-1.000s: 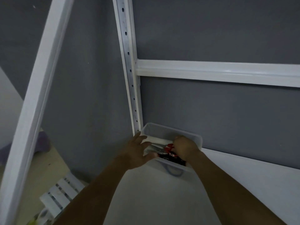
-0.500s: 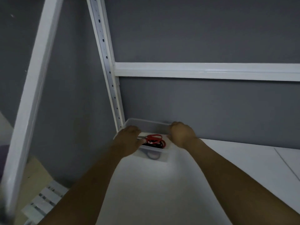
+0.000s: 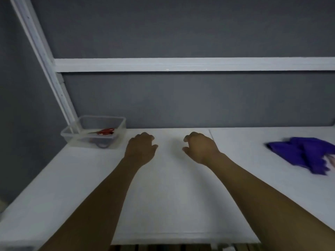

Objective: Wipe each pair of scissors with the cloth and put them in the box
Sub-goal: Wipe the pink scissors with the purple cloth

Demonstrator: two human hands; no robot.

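Red scissors (image 3: 106,131) lie in the box (image 3: 79,141) at the frame's left. They look stiff, light and slick-bladed, so the handle loops are the likely hold. The cloth (image 3: 304,153), soft and limp, lies far right, well apart. The left hand (image 3: 140,149) and right hand (image 3: 201,147) hover over the table (image 3: 172,196), fingers loosely curled, holding nothing. A post (image 3: 59,93) crowds the box's far corner.

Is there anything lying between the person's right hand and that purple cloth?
Nothing visible does. Only white table shows between the right hand and the purple cloth, which lies farther to the right.
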